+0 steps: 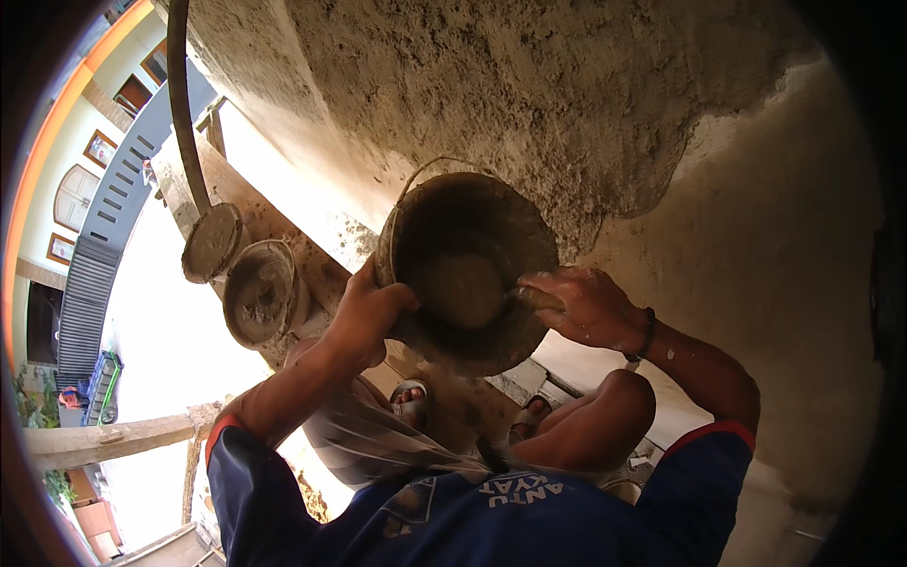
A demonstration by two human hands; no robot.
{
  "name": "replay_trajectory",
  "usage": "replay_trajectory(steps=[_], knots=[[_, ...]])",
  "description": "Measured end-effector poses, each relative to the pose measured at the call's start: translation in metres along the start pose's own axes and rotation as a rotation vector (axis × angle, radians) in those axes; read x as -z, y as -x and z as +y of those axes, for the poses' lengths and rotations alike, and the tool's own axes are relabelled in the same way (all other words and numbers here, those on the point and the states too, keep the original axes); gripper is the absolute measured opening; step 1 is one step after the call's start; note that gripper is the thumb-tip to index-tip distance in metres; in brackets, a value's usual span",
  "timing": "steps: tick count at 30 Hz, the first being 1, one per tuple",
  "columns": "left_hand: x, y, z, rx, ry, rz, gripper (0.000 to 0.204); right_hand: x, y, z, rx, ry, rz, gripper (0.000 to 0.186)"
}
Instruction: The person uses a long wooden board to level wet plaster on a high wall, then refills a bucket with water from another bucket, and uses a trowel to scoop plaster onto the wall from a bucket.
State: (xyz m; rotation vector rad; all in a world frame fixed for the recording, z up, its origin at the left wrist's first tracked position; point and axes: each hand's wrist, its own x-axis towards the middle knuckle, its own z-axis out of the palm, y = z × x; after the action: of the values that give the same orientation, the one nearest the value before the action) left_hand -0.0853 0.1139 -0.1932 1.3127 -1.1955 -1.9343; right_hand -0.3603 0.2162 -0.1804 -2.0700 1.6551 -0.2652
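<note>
A dark, mortar-smeared bucket (430, 222) is tilted toward me above my knees, its thin wire handle raised at the far side. A little wet grey mortar (463, 288) lies at its bottom. My left hand (364, 317) grips the bucket's left rim, thumb over the edge. At the right rim my right hand (595, 307) is closed around a short, mortar-coated handle-like piece (539, 299); its far end is lost in the bucket's shade. Grey splashes mark the right hand and forearm.
To the left, a second bucket (257, 295) with mortar stands on a wooden plank (260, 215), beside a round mortar-filled vessel (212, 244) below a long pole (181, 104). A rough, partly plastered wall (529, 85) rises ahead. A wooden rail (123, 438) crosses at the lower left, with bright ground beyond.
</note>
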Motion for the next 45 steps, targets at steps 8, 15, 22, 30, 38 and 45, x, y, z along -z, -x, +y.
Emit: replay_trajectory(steps=[8,15,22,30,38,45], knots=[[0.030,0.000,-0.012,-0.105,0.185,0.097,0.046,0.103,-0.007,-0.055,0.116,0.070,0.169,0.041],[0.050,-0.006,-0.027,-0.086,0.111,0.106,0.057,0.118,-0.071,0.021,-0.084,0.027,0.064,0.032],[0.057,-0.017,-0.044,-0.052,0.114,0.139,0.057,0.185,-0.045,-0.026,-0.004,0.352,0.618,0.036],[0.026,-0.009,-0.026,-0.104,0.004,0.101,0.051,0.042,-0.028,-0.024,0.053,0.825,0.074,0.026],[-0.002,0.003,0.012,-0.168,-0.081,0.053,0.046,-0.004,-0.042,-0.005,0.110,0.726,-0.005,0.025],[-0.010,-0.008,0.009,-0.151,-0.152,0.097,0.045,-0.029,-0.029,0.010,0.153,0.129,-0.022,0.044]])
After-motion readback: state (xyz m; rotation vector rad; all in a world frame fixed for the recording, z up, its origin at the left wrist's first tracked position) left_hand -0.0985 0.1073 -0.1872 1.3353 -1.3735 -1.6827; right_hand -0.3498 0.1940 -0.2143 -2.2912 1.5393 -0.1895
